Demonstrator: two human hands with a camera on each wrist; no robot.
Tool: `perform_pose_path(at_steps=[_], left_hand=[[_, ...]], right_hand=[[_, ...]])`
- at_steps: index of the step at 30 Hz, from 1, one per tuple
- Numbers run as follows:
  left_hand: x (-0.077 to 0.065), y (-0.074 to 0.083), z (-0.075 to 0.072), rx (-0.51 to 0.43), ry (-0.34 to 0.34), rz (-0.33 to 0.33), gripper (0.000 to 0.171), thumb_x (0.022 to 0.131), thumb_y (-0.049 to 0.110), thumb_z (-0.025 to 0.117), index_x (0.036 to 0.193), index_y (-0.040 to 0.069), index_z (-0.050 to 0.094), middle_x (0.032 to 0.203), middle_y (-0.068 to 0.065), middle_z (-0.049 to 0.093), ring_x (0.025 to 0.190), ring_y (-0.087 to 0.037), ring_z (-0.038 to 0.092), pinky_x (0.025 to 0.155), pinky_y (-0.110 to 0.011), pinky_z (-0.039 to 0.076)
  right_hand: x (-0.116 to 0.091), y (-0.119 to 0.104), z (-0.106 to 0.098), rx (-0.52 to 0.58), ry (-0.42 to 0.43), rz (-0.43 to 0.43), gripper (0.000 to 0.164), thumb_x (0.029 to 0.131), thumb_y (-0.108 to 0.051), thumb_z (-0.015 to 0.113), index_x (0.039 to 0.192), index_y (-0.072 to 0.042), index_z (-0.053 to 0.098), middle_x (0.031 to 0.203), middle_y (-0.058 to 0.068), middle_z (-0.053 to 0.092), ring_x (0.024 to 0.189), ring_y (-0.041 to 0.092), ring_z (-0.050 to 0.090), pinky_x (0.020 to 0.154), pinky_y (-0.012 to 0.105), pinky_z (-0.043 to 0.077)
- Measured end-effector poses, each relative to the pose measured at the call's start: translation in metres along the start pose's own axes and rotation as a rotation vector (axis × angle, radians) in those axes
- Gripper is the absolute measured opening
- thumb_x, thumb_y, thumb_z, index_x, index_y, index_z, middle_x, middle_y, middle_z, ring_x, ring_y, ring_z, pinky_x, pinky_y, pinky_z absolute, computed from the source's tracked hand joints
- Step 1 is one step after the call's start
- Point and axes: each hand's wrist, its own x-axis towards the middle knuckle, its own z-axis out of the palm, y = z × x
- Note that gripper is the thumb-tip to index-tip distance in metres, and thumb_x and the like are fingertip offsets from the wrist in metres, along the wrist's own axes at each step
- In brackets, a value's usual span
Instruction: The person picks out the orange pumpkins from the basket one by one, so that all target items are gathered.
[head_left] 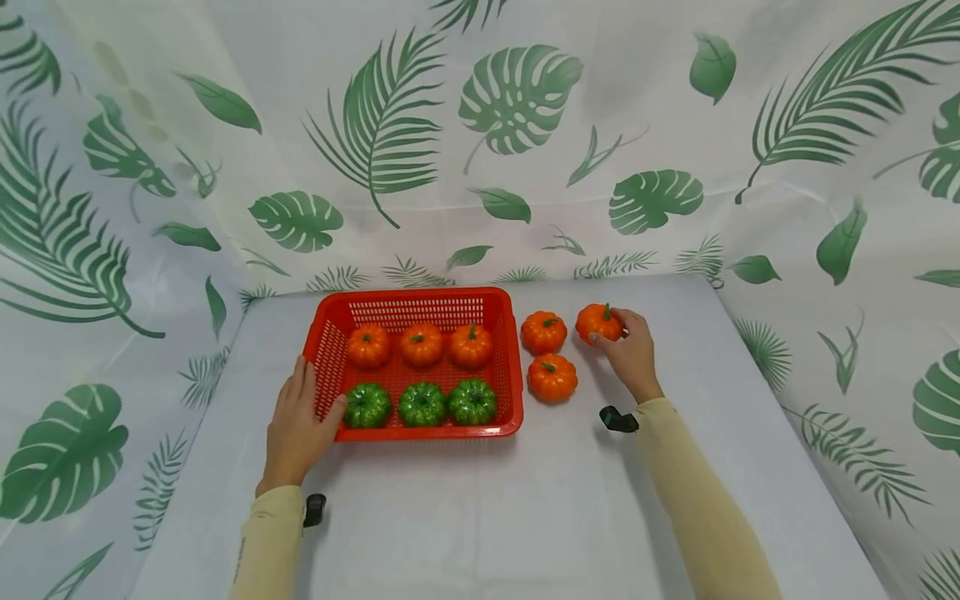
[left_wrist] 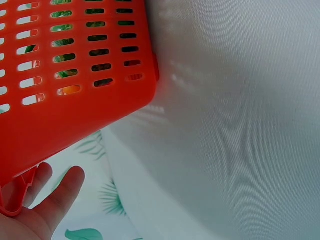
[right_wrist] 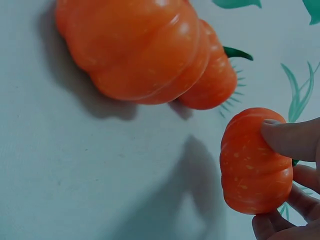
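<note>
My right hand [head_left: 633, 354] pinches a small orange pumpkin [head_left: 597, 323] between thumb and fingers, at the back right of the table. In the right wrist view the thumb lies across the side of that pumpkin [right_wrist: 255, 165], and its green stem is mostly hidden. Two more orange pumpkins [head_left: 543, 332] [head_left: 552, 378] sit just left of it, beside a red plastic basket [head_left: 427, 432]. My left hand [head_left: 300, 425] rests at the basket's left front corner, thumb at the rim and fingers along the outer side. The left wrist view shows its fingers extended past the rim [left_wrist: 15, 200].
Inside the basket stand a back row of three orange pumpkins [head_left: 422, 344] and a front row of three green pumpkins [head_left: 422, 405]. A white cloth covers the table [head_left: 480, 517]. Leaf-patterned sheeting [head_left: 540, 208] hangs behind it and at both sides.
</note>
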Motion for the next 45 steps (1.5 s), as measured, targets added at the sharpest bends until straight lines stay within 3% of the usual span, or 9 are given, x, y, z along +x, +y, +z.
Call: perform_pose_path(at_steps=[7, 19, 23, 27, 33, 40, 45], left_hand=[[-0.004, 0.0, 0.002, -0.002, 0.008, 0.001, 0.084, 0.107, 0.038, 0.058, 0.166, -0.009, 0.023, 0.175, -0.024, 0.017, 0.154, -0.048, 0.026, 0.112, -0.075, 0.036], [-0.004, -0.001, 0.003, -0.009, 0.029, 0.016, 0.083, 0.107, 0.038, 0.059, 0.165, -0.009, 0.024, 0.175, -0.024, 0.018, 0.153, -0.048, 0.028, 0.114, -0.073, 0.034], [-0.003, -0.001, 0.003, -0.01, 0.028, 0.015, 0.083, 0.107, 0.038, 0.059, 0.166, -0.009, 0.024, 0.175, -0.024, 0.018, 0.153, -0.048, 0.027, 0.114, -0.073, 0.034], [-0.002, 0.0, 0.002, -0.011, 0.021, 0.011, 0.083, 0.107, 0.039, 0.058, 0.166, -0.009, 0.024, 0.176, -0.023, 0.017, 0.154, -0.048, 0.027, 0.113, -0.074, 0.035], [-0.001, -0.002, 0.002, -0.012, 0.03, 0.013, 0.083, 0.107, 0.039, 0.058, 0.166, -0.009, 0.024, 0.176, -0.023, 0.017, 0.153, -0.048, 0.028, 0.112, -0.075, 0.036], [0.0, -0.002, 0.002, -0.013, 0.027, 0.006, 0.083, 0.107, 0.038, 0.059, 0.166, -0.008, 0.024, 0.176, -0.022, 0.017, 0.153, -0.048, 0.028, 0.113, -0.074, 0.036], [0.002, -0.002, 0.003, -0.012, 0.018, 0.0, 0.084, 0.107, 0.038, 0.059, 0.166, -0.008, 0.023, 0.176, -0.022, 0.017, 0.153, -0.047, 0.027, 0.114, -0.073, 0.034]], right_hand=[[-0.001, 0.011, 0.004, -0.013, -0.045, 0.04, 0.061, 0.099, -0.005, 0.072, 0.154, 0.008, 0.048, 0.16, 0.028, 0.041, 0.148, 0.046, 0.038, 0.123, 0.057, 0.032], [0.006, 0.015, 0.005, 0.02, -0.155, -0.005, 0.066, 0.099, 0.0, 0.068, 0.161, 0.0, 0.044, 0.174, 0.018, 0.028, 0.16, 0.04, 0.022, 0.127, 0.058, 0.022], [0.007, 0.014, 0.002, 0.039, -0.193, 0.004, 0.075, 0.097, 0.005, 0.068, 0.165, -0.001, 0.037, 0.177, 0.016, 0.016, 0.162, 0.044, 0.008, 0.128, 0.06, 0.012], [0.008, 0.008, -0.002, 0.077, -0.175, 0.058, 0.084, 0.094, 0.005, 0.063, 0.17, -0.008, 0.028, 0.179, 0.012, 0.004, 0.163, 0.042, -0.006, 0.127, 0.062, 0.001], [0.008, -0.012, -0.002, 0.218, -0.098, 0.078, 0.088, 0.098, -0.004, 0.06, 0.174, -0.02, 0.019, 0.18, 0.0, -0.004, 0.164, 0.028, -0.007, 0.129, 0.057, 0.002], [0.005, -0.049, 0.009, 0.354, -0.066, -0.011, 0.089, 0.101, -0.009, 0.064, 0.174, -0.02, 0.015, 0.18, 0.002, -0.005, 0.165, 0.025, -0.004, 0.13, 0.049, 0.005], [-0.005, -0.084, 0.026, 0.379, -0.097, -0.047, 0.089, 0.102, -0.016, 0.066, 0.174, -0.019, 0.014, 0.18, 0.0, -0.003, 0.164, 0.02, -0.004, 0.13, 0.047, 0.007]])
